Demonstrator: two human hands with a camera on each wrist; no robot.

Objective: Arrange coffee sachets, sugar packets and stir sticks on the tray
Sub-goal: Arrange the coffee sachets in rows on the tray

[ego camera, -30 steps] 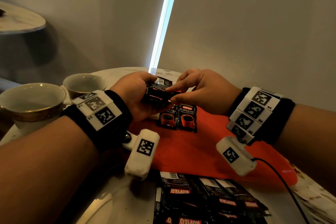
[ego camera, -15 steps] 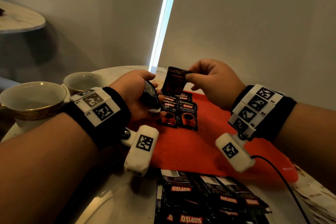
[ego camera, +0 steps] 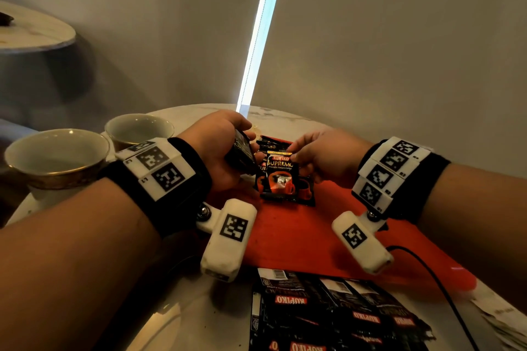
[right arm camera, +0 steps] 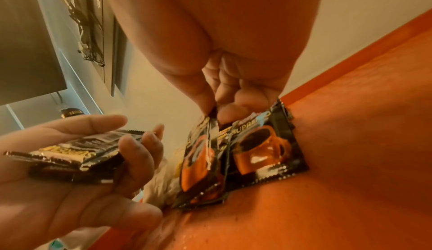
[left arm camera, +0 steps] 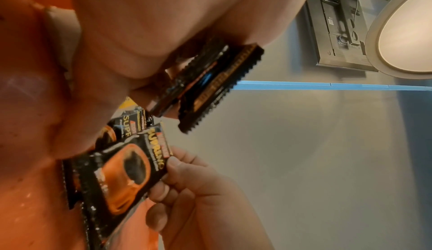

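Right hand (ego camera: 322, 155) pinches the top edge of one coffee sachet (ego camera: 278, 177) (print side up), its lower end on the red tray (ego camera: 299, 234) over sachets already laid there. Left hand (ego camera: 219, 148) grips a small stack of sachets (ego camera: 241, 151) just beside it. More sachets (ego camera: 328, 313) lie on the counter (ego camera: 199, 308) near the tray.

Two cups (ego camera: 57, 157), one red tray (ego camera: 299, 231), two hands (ego camera: 219, 148).
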